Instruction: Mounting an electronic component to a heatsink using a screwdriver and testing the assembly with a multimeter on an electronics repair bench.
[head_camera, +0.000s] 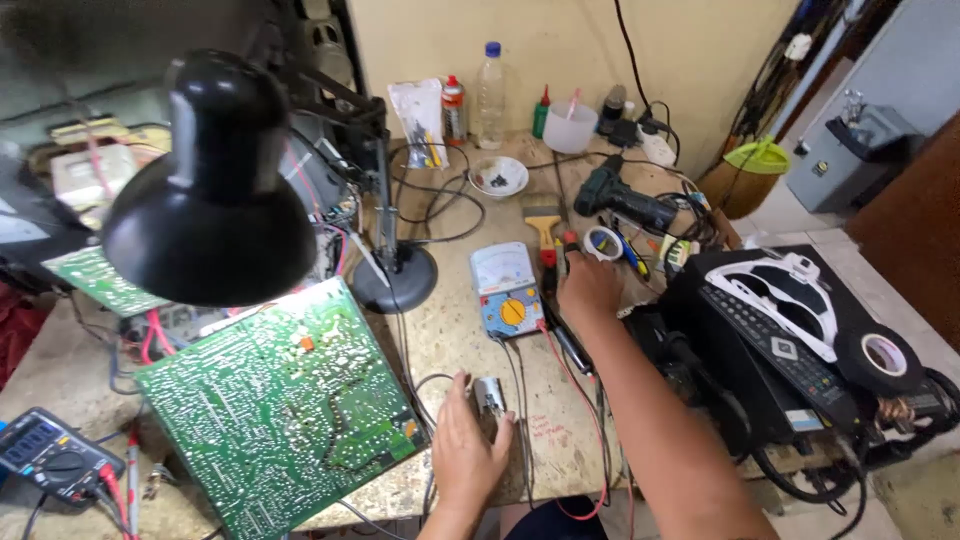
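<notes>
Our left hand (468, 445) rests on the workbench (455, 335) near its front edge, fingers curled over a small grey cylinder-shaped part (489, 395) that pokes out past the fingertips; we cannot tell how firmly it is gripped. Our right hand (588, 285) reaches further back, fingers closed around the red and black test probes (549, 262), just right of the blue and yellow dial meter (506, 291). A large green circuit board (285, 405) lies tilted just left of our left hand, under a black desk lamp (210, 195). A paintbrush (541, 217) and a cordless drill (625, 198) lie beyond the right hand.
</notes>
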